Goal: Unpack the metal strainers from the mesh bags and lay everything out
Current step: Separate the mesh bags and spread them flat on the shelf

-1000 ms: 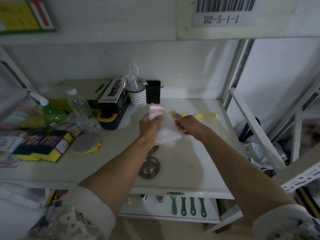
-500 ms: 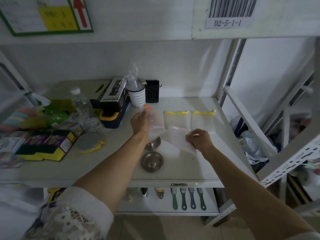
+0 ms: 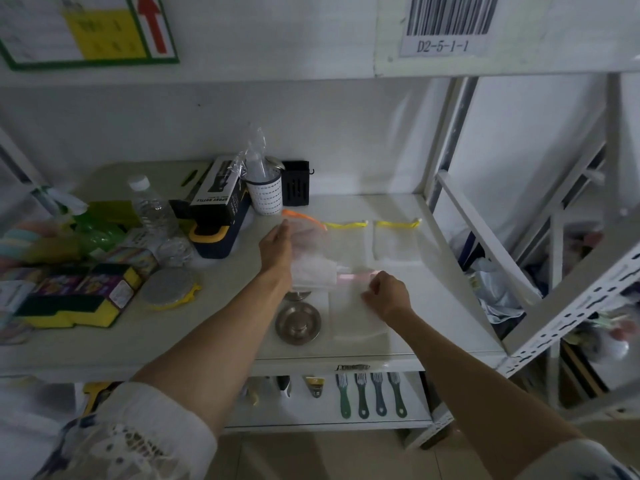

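A round metal strainer (image 3: pixel 298 323) lies on the white shelf (image 3: pixel 433 306), near its front edge. A second strainer (image 3: pixel 297 295) is mostly hidden under my left wrist. My left hand (image 3: pixel 277 247) holds an orange-trimmed mesh bag (image 3: pixel 308 237) just above the shelf. My right hand (image 3: pixel 384 294) pinches a pink-trimmed mesh bag (image 3: pixel 356 306) lying flat beside the strainer. Two yellow-trimmed mesh bags (image 3: pixel 346 240) (image 3: pixel 396 240) lie flat side by side further back.
A white perforated cup (image 3: pixel 266 199), a black holder (image 3: pixel 295 188) and a spray bottle box (image 3: pixel 216 199) stand at the back. A water bottle (image 3: pixel 152 209), sponges (image 3: pixel 69 299) and a scrubber (image 3: pixel 168 289) fill the left. Brushes (image 3: pixel 370 393) hang below. A shelf brace (image 3: pixel 485 251) crosses on the right.
Both hands held a white mesh bag up in the air; it has come apart into two bags. My right hand has laid one flat, my left has lowered the orange-trimmed one.
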